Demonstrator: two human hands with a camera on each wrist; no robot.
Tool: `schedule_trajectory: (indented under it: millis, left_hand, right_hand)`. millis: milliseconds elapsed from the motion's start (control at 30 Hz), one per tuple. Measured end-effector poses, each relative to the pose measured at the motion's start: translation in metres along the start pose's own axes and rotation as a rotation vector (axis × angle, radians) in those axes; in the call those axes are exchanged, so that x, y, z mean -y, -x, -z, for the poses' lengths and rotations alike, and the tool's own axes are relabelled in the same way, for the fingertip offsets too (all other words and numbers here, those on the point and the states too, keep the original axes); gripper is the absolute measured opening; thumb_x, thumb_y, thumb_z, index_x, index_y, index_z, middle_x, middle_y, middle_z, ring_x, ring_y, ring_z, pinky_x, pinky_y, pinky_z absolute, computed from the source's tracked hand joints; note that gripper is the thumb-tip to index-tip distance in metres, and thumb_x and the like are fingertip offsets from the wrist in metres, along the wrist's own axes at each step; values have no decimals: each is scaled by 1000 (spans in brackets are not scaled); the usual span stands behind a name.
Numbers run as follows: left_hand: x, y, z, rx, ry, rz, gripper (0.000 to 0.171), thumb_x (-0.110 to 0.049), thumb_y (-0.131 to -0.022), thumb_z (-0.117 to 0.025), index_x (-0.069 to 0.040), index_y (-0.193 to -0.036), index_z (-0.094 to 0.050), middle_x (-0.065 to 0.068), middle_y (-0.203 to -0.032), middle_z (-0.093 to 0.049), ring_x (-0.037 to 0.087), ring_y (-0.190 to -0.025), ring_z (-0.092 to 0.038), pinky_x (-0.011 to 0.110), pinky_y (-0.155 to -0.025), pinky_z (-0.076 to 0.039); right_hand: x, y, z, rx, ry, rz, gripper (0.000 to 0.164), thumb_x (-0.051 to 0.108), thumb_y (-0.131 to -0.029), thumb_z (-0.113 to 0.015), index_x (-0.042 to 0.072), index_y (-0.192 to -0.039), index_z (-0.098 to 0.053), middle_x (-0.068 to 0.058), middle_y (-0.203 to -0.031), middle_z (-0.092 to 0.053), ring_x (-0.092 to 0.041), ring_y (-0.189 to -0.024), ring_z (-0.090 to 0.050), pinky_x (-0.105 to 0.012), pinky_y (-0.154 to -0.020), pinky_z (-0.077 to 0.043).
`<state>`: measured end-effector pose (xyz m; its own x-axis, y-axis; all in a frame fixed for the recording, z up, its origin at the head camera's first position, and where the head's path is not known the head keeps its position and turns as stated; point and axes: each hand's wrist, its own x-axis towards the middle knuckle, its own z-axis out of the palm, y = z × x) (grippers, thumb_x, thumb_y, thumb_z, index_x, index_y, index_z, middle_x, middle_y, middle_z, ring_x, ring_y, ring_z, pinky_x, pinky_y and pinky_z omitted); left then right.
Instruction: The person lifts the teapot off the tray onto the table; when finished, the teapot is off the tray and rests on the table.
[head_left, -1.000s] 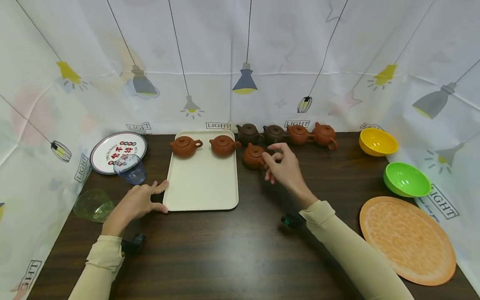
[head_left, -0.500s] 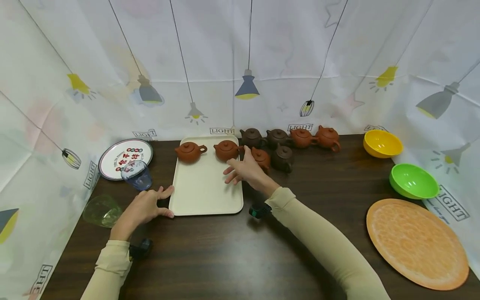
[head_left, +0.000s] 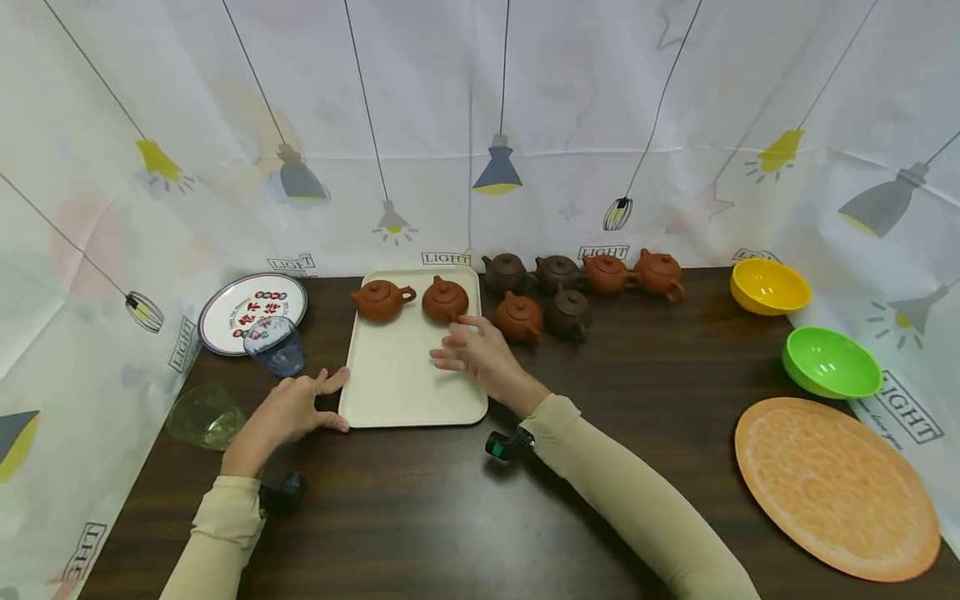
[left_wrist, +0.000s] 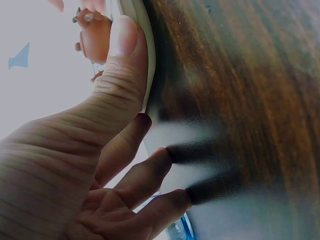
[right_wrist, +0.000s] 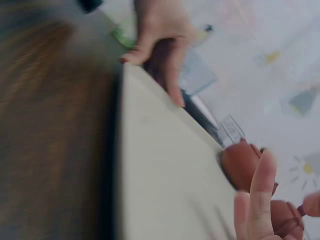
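Observation:
Two reddish-brown clay teapots stand at the back of a cream tray. The left teapot has its handle to the right; the other teapot has its spout to the back. My right hand is at that second teapot's front, fingers spread and a fingertip right at its handle, which the hand partly hides. In the right wrist view one finger stands straight beside the teapots. My left hand rests at the tray's front left, thumb and a finger against the edge, other fingertips down on the table.
Right of the tray are more teapots: a reddish-brown one and a dark one in front of a row of several. Left lie a printed plate, blue cup and green cup. Right are yellow and green bowls and a round orange mat.
My right hand has left the reddish-brown teapot beside the tray and moved left over the tray. The tray's right teapot has turned, spout from left to back. My left hand stays at the tray's edge.

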<state>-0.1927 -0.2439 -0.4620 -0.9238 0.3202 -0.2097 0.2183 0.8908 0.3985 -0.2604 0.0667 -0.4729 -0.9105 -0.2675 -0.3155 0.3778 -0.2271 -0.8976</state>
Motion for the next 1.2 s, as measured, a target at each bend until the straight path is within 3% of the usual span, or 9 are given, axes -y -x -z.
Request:
schedule_trajectory:
  millis: [100, 233, 433, 633, 800, 900, 1000, 1067, 1200]
  left_hand:
    - [0, 1, -4, 1, 1, 5, 94, -43, -82, -89, -8, -159, -50, 35, -150, -54, 68, -118, -58, 52, -91, -54]
    - [-2, 1, -6, -5, 19, 12, 94, -42, -81, -90, -9, -159, -51, 35, -150, -54, 66, -110, -61, 48, -86, -52]
    - [-6, -1, -7, -16, 28, 5, 92, -41, -81, -90, -9, -158, -51, 35, -150, -54, 68, -121, -57, 48, -86, -52]
    - [-7, -2, -7, -25, 16, -8, 92, -41, -81, -90, -8, -158, -52, 35, -149, -55, 69, -123, -56, 52, -90, -54]
    - [-6, -1, -7, -28, 18, -9, 92, -41, -80, -91, -7, -157, -53, 36, -148, -54, 66, -108, -62, 50, -86, -54]
    - [-6, 1, -5, -27, 21, -9, 92, -41, -80, -91, -7, -157, -53, 36, -148, -54, 63, -101, -64, 48, -82, -53]
    - [-5, 2, -2, -24, 19, -11, 92, -42, -80, -90, -7, -157, -52, 37, -148, -54, 51, -82, -65, 44, -76, -51]
    - [-4, 2, -1, -16, 23, -9, 92, -41, -81, -89, -7, -158, -52, 37, -149, -53, 37, -68, -57, 40, -71, -47]
    - [-3, 3, 0, -16, 9, -6, 93, -42, -81, -89, -7, -158, -51, 37, -149, -54, 46, -74, -61, 43, -76, -51]
  right_hand:
    - [-1, -11, -3, -64, -117, -14, 44, 20, -114, -52, -6, -149, -44, -28, -131, -58, -35, -114, -75, -35, -91, -64]
    - [-1, -19, -8, -125, -162, -37, 41, 21, -114, -55, -13, -136, -56, -30, -136, -61, -26, -102, -78, -33, -95, -63]
    - [-3, -22, -8, -203, -144, -19, 28, 15, -107, -68, -12, -113, -70, -21, -121, -65, -15, -82, -80, -19, -73, -60]
    - [-3, -16, -4, -223, -20, -19, 34, 13, -100, -73, 5, -69, -62, -15, -119, -60, -17, -91, -83, -21, -56, -38]
    - [2, -3, 1, -170, 66, -41, 20, 21, -101, -75, 2, -96, -81, -11, -120, -64, -18, -101, -83, -23, -55, -31]
    - [10, 7, 5, -124, 77, -35, 25, 22, -102, -74, 1, -115, -81, -8, -114, -66, -17, -101, -83, -23, -54, -28]
    - [20, 17, 13, -77, 64, -14, 28, 20, -104, -73, -3, -118, -78, -13, -114, -67, -18, -98, -83, -20, -50, -29]
    - [26, 24, 21, -55, 50, 4, 26, 16, -104, -71, -6, -118, -76, -17, -119, -67, -18, -96, -83, -16, -53, -41]
    - [40, 40, 43, -46, 65, 49, 29, 14, -106, -68, -11, -121, -73, -21, -119, -68, -16, -92, -83, -24, -84, -63]
